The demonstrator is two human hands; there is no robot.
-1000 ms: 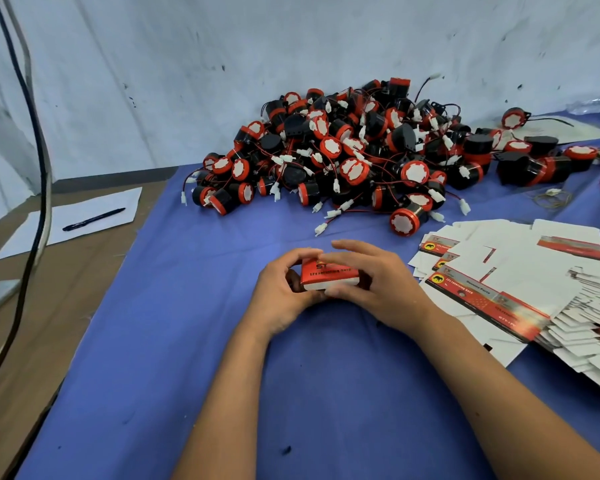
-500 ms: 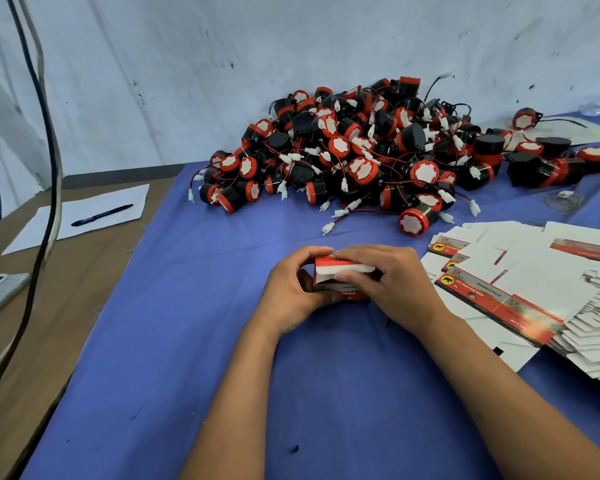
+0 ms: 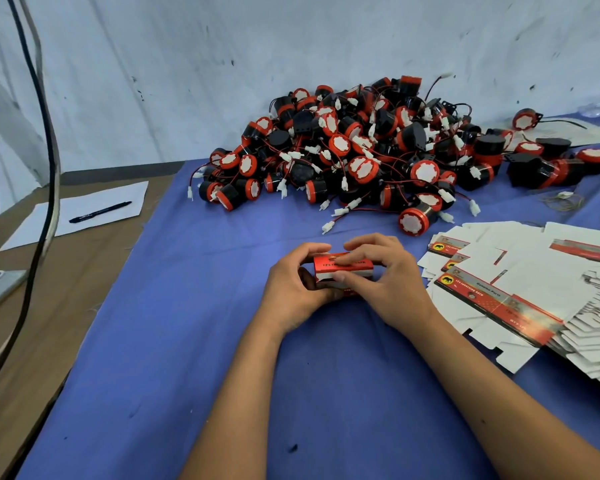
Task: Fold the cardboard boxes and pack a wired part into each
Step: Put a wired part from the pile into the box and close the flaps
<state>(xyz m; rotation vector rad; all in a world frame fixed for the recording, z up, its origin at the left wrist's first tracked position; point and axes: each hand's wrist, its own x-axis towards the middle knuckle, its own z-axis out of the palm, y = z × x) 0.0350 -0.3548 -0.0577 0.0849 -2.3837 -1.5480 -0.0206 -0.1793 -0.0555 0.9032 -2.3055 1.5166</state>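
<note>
Two hands are meeting over a small red and white cardboard box point(image 3: 342, 271) near the middle of the blue cloth point(image 3: 201, 341), and the step in hand is judged to be closing or squaring up that box. The left hand point(image 3: 297, 289) is cupping the box's left end, its fingers curled round the far edge and its thumb tucked against the near side, while the right hand point(image 3: 387, 277) is clamping the right end, with its fingers point(image 3: 364, 242) arching over the red top and its thumb pressing on the white front panel. Whether a wired part is already sitting inside cannot be told, since the box's openings are hidden behind the fingers. To do the step well, the person is probably best off keeping the left hand steadying the box as a brace while the right thumb is pushing the flap in squarely, so that the thin card is not buckling and any wire inside is not getting pinched in the seam. Far beyond the hands, a big heap of wired parts point(image 3: 354, 157), black and red with white connectors, is lying against the wall. To the right, a fanned stack of flat box blanks point(image 3: 534, 282) is waiting just beside the right wrist. On the brown table at the far left, a pen point(image 3: 99, 212) is resting on a sheet of paper point(image 3: 49, 226).
</note>
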